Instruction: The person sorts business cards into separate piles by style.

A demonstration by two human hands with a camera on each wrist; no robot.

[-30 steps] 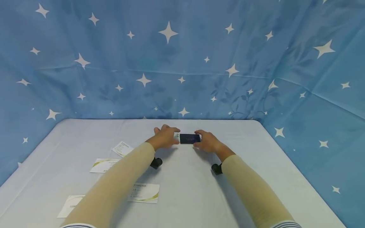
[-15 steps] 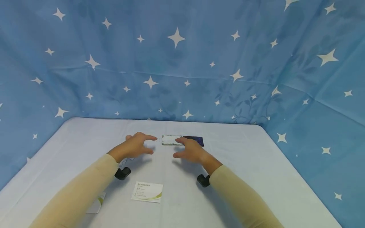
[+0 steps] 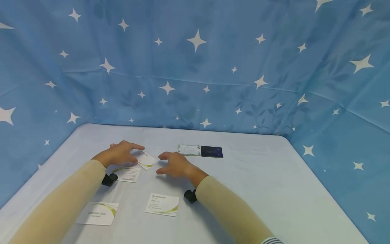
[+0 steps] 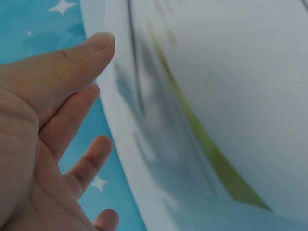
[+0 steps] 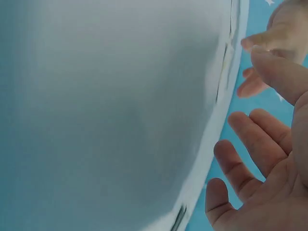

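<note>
My left hand hovers at the left end of a tilted white business card with a gold curve. In the left wrist view, the thumb and fingers of that hand are spread, with nothing between them. Just right of the same card is my right hand, thumb and fingers apart. The right wrist view shows this hand with loosely bent fingers and nothing held. A second white business card lies under the left wrist, partly hidden.
Farther back, a white card with a leafy border sits beside a dark blue card. Nearer are a company-logo business card and another business card. A starry blue curtain borders the white table.
Both hands have left the leafy-bordered and dark cards, which now lie side by side, and moved left to the tilted business card. The view has shifted slightly left.
</note>
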